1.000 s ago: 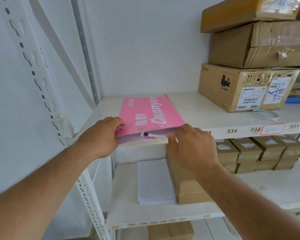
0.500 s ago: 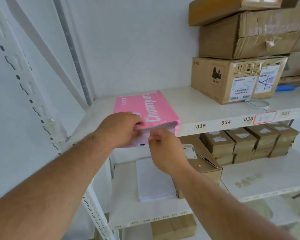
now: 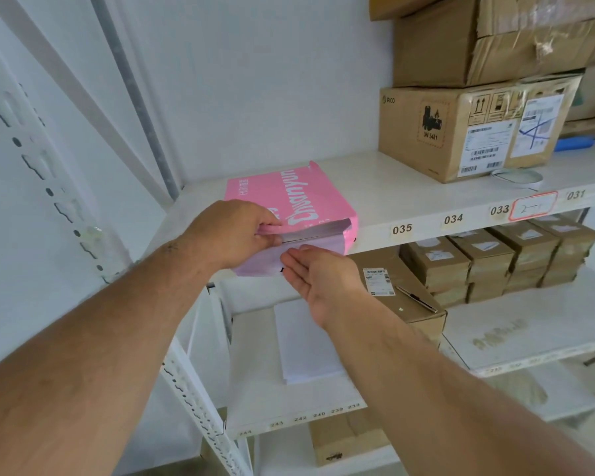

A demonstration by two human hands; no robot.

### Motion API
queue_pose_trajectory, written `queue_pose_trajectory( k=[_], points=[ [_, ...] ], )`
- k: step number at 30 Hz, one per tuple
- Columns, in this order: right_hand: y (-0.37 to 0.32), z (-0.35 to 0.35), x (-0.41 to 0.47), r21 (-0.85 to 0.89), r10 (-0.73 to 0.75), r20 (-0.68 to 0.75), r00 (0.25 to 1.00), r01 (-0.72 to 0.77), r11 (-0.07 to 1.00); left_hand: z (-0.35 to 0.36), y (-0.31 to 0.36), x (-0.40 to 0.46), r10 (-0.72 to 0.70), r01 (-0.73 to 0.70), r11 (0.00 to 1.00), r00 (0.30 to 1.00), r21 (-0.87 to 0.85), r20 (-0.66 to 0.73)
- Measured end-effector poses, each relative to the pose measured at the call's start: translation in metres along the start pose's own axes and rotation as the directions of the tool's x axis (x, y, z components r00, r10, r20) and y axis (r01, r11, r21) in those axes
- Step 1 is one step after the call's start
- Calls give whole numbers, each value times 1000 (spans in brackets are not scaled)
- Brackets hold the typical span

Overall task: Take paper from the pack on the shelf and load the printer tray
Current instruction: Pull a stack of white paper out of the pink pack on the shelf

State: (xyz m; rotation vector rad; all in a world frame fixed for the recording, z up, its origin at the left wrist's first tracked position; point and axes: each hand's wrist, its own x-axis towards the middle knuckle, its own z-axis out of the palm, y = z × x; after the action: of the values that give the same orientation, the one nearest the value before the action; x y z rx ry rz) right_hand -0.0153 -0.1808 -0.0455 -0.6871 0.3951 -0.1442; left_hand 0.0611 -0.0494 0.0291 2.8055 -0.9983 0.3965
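A pink paper pack lies on the white shelf, its open end hanging over the front edge. White sheets show as a stack inside the opening, and the wrapper's pale flap droops below. My left hand grips the pack's near left corner, thumb and fingers pinching the pink wrapper's top flap. My right hand is held flat, palm up, just under the opening, its straight fingertips touching the flap below the sheets. No printer is in view.
Brown cardboard boxes are stacked on the same shelf to the right. A loose white paper stack and several small boxes sit on the shelf below. A perforated white upright stands at the left.
The pack's open end has come further out over the shelf edge. My right hand has turned from pinching the opening to lying flat, palm up, beneath it. My left hand keeps its grip.
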Motion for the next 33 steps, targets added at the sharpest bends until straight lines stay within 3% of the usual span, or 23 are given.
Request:
queue_pose_trajectory(
  k=[33],
  points=[
    [-3, 5, 8, -87, -59, -22, 998, 56, 995, -1, -1, -1, -16, 17, 998, 1000, -65, 24]
  ],
)
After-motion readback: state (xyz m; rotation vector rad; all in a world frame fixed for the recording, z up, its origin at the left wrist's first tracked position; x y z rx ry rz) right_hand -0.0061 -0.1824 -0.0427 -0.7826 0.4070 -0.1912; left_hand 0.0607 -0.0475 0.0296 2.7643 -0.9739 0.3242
